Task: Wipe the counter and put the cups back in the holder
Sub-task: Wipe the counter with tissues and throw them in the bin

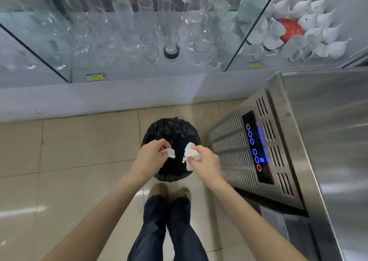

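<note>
Both hands hover over a round bin lined with a black bag [173, 130] on the tiled floor. My left hand [150, 157] pinches a small crumpled white tissue [169, 153]. My right hand [205, 160] grips a larger crumpled white tissue [190, 154]. The two tissue pieces are a little apart, both above the bin's opening. Behind glass at the far right lie several white cups [310, 31] heaped together around a red object [291, 29].
A stainless steel machine [322, 133] with a lit touch panel [255, 147] stands at the right, close to the bin. A glass-fronted shelf with several clear glasses [151, 31] runs across the back. My legs and shoes [169, 195] stand right behind the bin.
</note>
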